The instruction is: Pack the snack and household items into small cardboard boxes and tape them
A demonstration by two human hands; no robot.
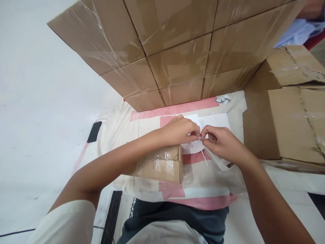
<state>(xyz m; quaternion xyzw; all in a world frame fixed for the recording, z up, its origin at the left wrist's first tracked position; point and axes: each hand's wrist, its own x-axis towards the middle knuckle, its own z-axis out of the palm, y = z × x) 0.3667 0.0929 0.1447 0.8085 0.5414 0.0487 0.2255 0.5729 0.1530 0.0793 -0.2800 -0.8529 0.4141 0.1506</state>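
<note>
My left hand [180, 130] and my right hand [218, 139] meet over the middle of the cloth. Their fingertips pinch a tiny pale piece [200, 138] between them; its kind is too small to make out. White paper sheets [215, 120] lie under the fingers, one with printed outlines on it. A thin white stick [204, 158] rests just below the hands, beside a white booklet-like stack [220, 163] partly hidden by my right hand. My left forearm passes over a small taped cardboard box [161, 167].
A wall of stacked, taped cardboard boxes [180, 57] rises at the back. At right stands a larger carton [291, 122], with part of another person [311, 10] behind it. Small silvery items [222, 99] lie on the pink-and-cream cloth [195, 178]. A dark flat object [94, 132] sits at left.
</note>
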